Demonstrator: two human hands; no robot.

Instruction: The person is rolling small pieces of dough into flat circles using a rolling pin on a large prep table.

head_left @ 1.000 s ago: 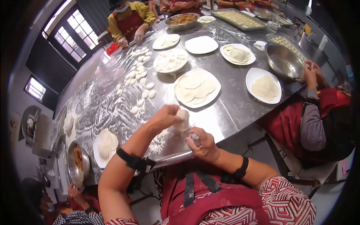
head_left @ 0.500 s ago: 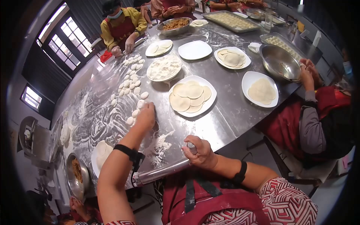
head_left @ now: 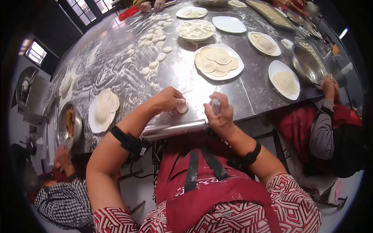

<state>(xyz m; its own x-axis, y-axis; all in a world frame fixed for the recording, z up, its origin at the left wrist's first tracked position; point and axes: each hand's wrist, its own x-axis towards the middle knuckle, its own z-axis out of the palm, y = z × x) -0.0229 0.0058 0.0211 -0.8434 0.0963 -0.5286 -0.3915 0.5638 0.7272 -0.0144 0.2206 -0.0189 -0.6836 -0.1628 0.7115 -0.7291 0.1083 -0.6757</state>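
Near the front edge of the floury steel table (head_left: 248,91), my left hand (head_left: 168,99) pinches a small round piece of dough (head_left: 182,107) at the tabletop. To its right, my right hand (head_left: 221,116) is closed around a grey rod (head_left: 215,104), like the end of a rolling pin; the fingers hide most of it. Beyond my left hand, several dough pieces (head_left: 161,56) run in a loose line away from me. A white plate of flat dough rounds (head_left: 219,76) is just past both hands.
A bowl of flour (head_left: 195,37) and an unfilled white plate (head_left: 229,25) stand farther back. Plates of wrappers (head_left: 105,110) flank me. Steel bowls are at the left (head_left: 79,128) and right (head_left: 301,58), near other people's hands (head_left: 330,87). A long tray (head_left: 268,15) lies at the back.
My left hand has come back from the row of dough pieces to the front edge, bringing one piece. My right hand keeps hold of the rod. The camera view has tilted downward.
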